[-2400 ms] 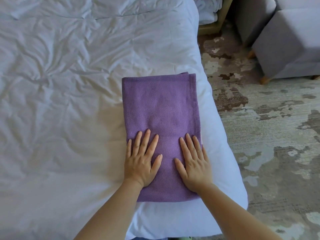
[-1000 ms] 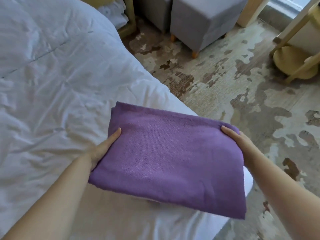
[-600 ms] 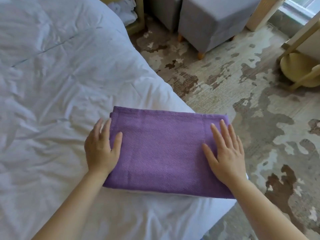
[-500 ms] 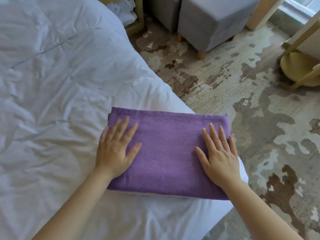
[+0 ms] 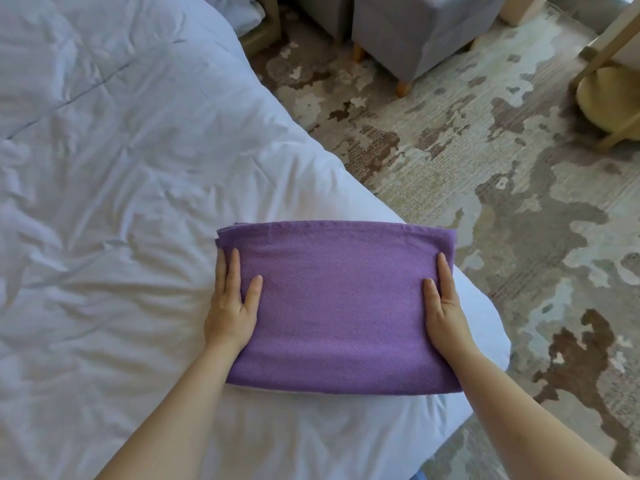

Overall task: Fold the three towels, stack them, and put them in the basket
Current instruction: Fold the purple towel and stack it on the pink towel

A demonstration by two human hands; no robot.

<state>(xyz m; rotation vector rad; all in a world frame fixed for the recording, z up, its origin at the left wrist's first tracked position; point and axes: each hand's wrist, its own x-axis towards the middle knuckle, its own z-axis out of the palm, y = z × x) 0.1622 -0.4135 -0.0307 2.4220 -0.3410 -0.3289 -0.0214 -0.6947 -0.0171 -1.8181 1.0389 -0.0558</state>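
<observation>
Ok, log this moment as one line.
purple towel: folded, on bed | left hand: flat at its left edge | right hand: flat at its right edge

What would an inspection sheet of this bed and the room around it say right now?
Surface: white bed cover, wrinkled.
Job's things: purple towel, folded, lying flat near the bed's corner; no basket made out.
Clutter: nothing seen.
Hands: left hand and right hand lie flat, fingers straight, on the towel's two ends.
Cables: nothing seen.
Surroundings: patterned rug, grey stool, yellow wooden stand.
</observation>
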